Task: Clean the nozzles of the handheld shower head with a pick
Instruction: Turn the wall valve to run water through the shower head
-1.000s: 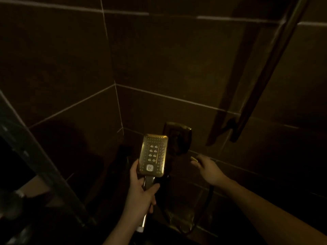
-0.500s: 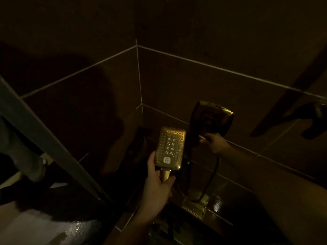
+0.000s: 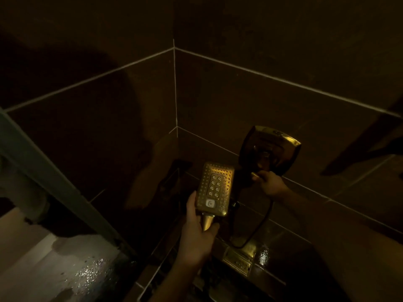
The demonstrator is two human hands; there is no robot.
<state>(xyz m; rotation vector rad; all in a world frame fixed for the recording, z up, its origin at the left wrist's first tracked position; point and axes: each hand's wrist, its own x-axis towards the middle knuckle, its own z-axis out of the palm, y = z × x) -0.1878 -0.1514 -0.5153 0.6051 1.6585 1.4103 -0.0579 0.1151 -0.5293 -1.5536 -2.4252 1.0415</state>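
Shower head (image 3: 215, 189): rectangular, gold-toned, held upright in the lower centre of the view, in front of the corner of the tiled walls. The nozzle face is turned toward the camera.
Nozzle face: rows of small dots around the edge; a central panel with two columns of larger round nozzles; a pale square button below that panel.
Handle (image 3: 207, 222): short neck below the head, running down into the left hand.
Left hand (image 3: 197, 236): fingers and thumb curled round the handle; the fingertips reach up along the left edge of the head.
Right hand (image 3: 271, 184): raised to the right of the head, apart from it, fingers drawn together in a pinch on a small pale item (image 3: 254, 175) at the fingertips. The light is too dim to identify that item.
Wall control plate (image 3: 270, 150): dark, glossy, rounded-square plate on the right wall, directly above the right hand.
Hose (image 3: 262, 223): dark, hangs in a loop below the right hand, down to a shiny fitting (image 3: 239, 257) low on the wall.
Walls (image 3: 109, 118): large dark tiles with pale grout lines.
Frame bar (image 3: 54, 177): runs diagonally across the left side.
Floor (image 3: 72, 271): wet and glinting at lower left.
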